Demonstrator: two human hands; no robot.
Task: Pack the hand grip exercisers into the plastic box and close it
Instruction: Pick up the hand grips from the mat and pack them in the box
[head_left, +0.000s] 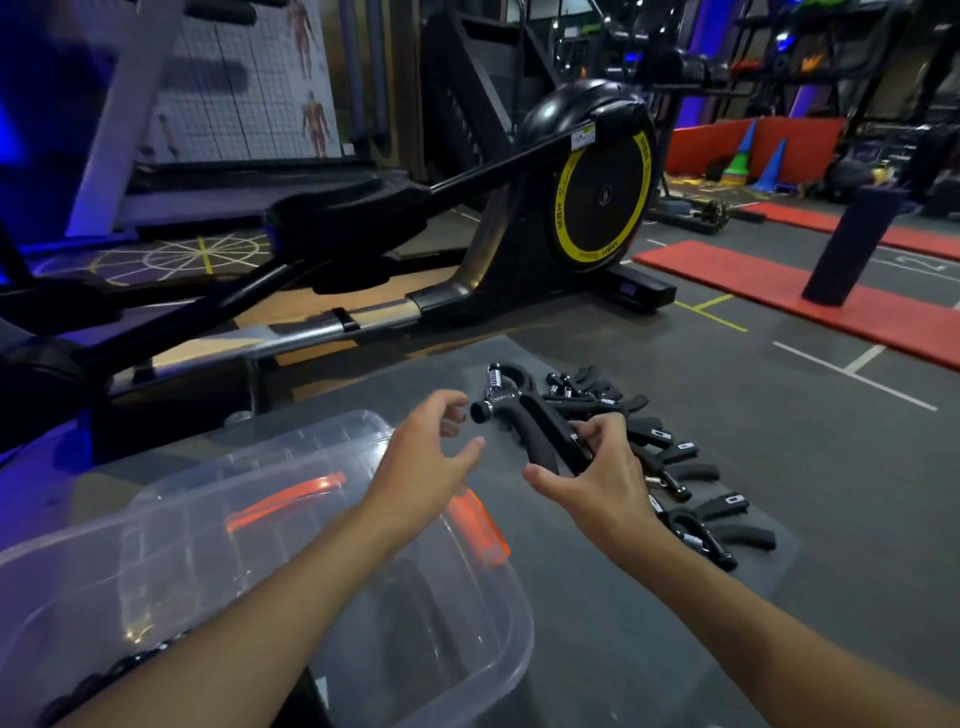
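My right hand (597, 470) grips one black hand grip exerciser (524, 410) by its foam handles and holds it above the grey mat, its spring end pointing up and left. My left hand (426, 457) is open, fingers spread, just left of the exerciser's knob and not touching it. A row of several more black exercisers (675, 467) lies on the mat to the right. The clear plastic box (467, 561) with orange latches stands open at lower left, under my left forearm. Something black shows in its near corner.
The box's clear lid (291, 447) lies behind the box. A black elliptical trainer with a yellow-rimmed flywheel (597, 192) stands just beyond the mat. Red floor mats (779, 280), a dark padded post (857, 244) and cones are farther right.
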